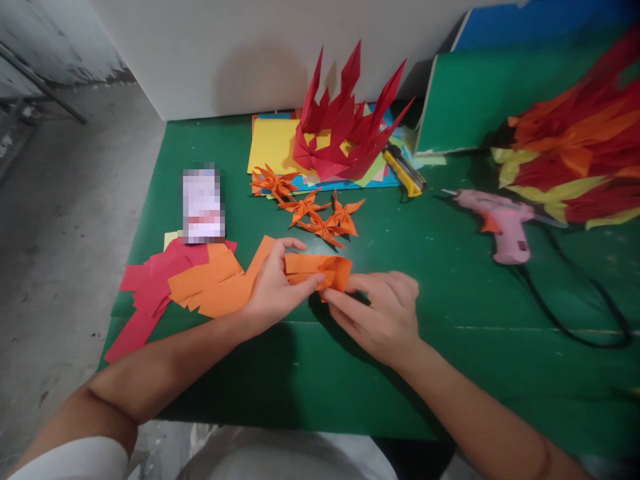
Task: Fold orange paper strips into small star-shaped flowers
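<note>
Between my hands is an orange paper strip [303, 264], partly folded at its right end. My left hand [277, 285] grips it with the thumb on top and fingers behind. At the folded end, the fingers and thumb of my right hand [383, 310] pinch the paper's edge. Left of my left hand lies a loose pile of orange paper strips [215, 283], overlapping red paper strips [150, 283]. Just beyond my hands sit several folded orange paper flowers [325, 228]. Behind them a red folded-paper crown shape [333, 150] with tall points stands on stacked coloured paper [273, 143].
A pink glue gun [505, 217] with a black cord lies at right. Near the paper stack is a yellow utility knife [406, 175]. A blurred-out phone-like object [203, 203] rests at left. Red, orange and yellow paper shapes [575, 153] fill the far right, by a green board [465, 100].
</note>
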Demonstrator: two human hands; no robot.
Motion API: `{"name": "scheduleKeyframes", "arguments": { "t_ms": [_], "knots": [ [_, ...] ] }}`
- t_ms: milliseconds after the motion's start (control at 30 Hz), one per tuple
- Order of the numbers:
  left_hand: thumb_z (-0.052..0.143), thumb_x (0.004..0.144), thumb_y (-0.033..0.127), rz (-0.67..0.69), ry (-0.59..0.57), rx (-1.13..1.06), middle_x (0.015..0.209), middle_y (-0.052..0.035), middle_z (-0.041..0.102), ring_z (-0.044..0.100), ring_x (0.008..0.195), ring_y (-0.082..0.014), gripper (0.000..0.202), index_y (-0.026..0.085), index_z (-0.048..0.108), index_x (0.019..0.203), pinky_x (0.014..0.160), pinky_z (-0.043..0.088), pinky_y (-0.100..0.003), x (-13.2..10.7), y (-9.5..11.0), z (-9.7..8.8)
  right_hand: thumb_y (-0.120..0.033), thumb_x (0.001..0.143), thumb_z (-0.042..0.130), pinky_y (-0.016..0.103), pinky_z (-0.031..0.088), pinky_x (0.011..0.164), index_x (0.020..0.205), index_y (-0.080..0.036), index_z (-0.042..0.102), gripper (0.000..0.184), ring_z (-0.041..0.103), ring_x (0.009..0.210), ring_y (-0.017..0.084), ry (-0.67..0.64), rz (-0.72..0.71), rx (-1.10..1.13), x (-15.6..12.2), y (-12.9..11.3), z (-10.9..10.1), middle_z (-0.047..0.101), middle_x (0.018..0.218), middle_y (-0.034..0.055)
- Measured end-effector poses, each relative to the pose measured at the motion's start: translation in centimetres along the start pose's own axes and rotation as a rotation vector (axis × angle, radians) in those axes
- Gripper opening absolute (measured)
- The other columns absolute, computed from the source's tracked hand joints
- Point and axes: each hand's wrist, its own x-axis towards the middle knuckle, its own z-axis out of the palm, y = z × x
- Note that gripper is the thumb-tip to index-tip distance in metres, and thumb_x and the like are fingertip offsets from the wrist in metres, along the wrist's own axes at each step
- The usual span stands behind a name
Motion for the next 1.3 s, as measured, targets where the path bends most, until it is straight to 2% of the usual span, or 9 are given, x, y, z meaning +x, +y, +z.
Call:
{"name": "scheduleKeyframes", "arguments": {
  "t_ms": [367,533,700,900,1067,1300],
  "knots": [
    [0.072,0.068,0.018,-0.011,-0.019,0.073,0.075,0.0062,0.050,0.056,0.060,-0.0071,0.045,0.022,0.043,0.102,0.055,0.049,-0.019,-0.03,0.05,-0.26,-0.019,0.079,0.067,0.032,0.032,0.073,0.082,-0.027,0.067,0.008,0.048,0.071,0.014,-0.022,0.031,0.017,-0.03,0.12,0.04,0.059,0.071,-0.0015],
    [0.072,0.067,0.016,-0.018,-0.002,0.079,0.083,0.0047,0.051,0.055,0.063,-0.0062,0.045,0.022,0.044,0.101,0.055,0.049,-0.018,0.03,0.26,-0.20,-0.020,0.080,0.066,0.032,0.031,0.072,0.080,-0.026,0.068,0.006,0.048,0.070,0.014,-0.015,0.043,0.027,-0.01,0.05,0.13,0.059,0.069,-0.0010],
    [0.073,0.066,0.016,-0.036,0.010,0.121,0.079,0.0059,0.050,0.054,0.060,-0.0049,0.045,0.022,0.045,0.100,0.054,0.048,-0.017,0.02,0.54,-0.19,-0.021,0.080,0.066,0.031,0.031,0.072,0.079,-0.026,0.068,0.006,0.047,0.070,0.013,-0.016,0.043,0.028,0.03,0.05,0.12,0.057,0.069,-0.0018],
    [0.072,0.067,0.020,-0.078,-0.006,0.056,0.077,0.0054,0.052,0.058,0.065,-0.0078,0.044,0.021,0.043,0.101,0.058,0.049,-0.020,0.02,0.59,-0.20,-0.030,0.081,0.067,0.033,0.031,0.075,0.086,-0.027,0.068,0.006,0.047,0.075,0.015,0.007,0.066,-0.084,-0.48,0.36,0.28,0.055,0.076,0.0006],
    [0.074,0.065,0.020,-0.027,0.002,0.133,0.083,0.0043,0.051,0.054,0.060,-0.0057,0.046,0.021,0.045,0.101,0.055,0.046,-0.019,0.18,0.45,-0.38,-0.022,0.081,0.066,0.033,0.031,0.075,0.084,-0.028,0.066,0.007,0.046,0.076,0.016,0.007,0.066,-0.121,-0.43,0.27,0.20,0.055,0.077,0.0011],
    [0.072,0.064,0.018,-0.019,0.036,0.114,0.085,0.0032,0.050,0.051,0.059,-0.0053,0.042,0.021,0.046,0.097,0.054,0.044,-0.020,-0.01,0.52,-0.15,-0.023,0.079,0.067,0.034,0.031,0.073,0.076,-0.028,0.064,0.007,0.046,0.076,0.017,0.019,0.023,-0.114,-0.08,0.26,-0.15,0.057,0.076,0.0005]
  ]
}}
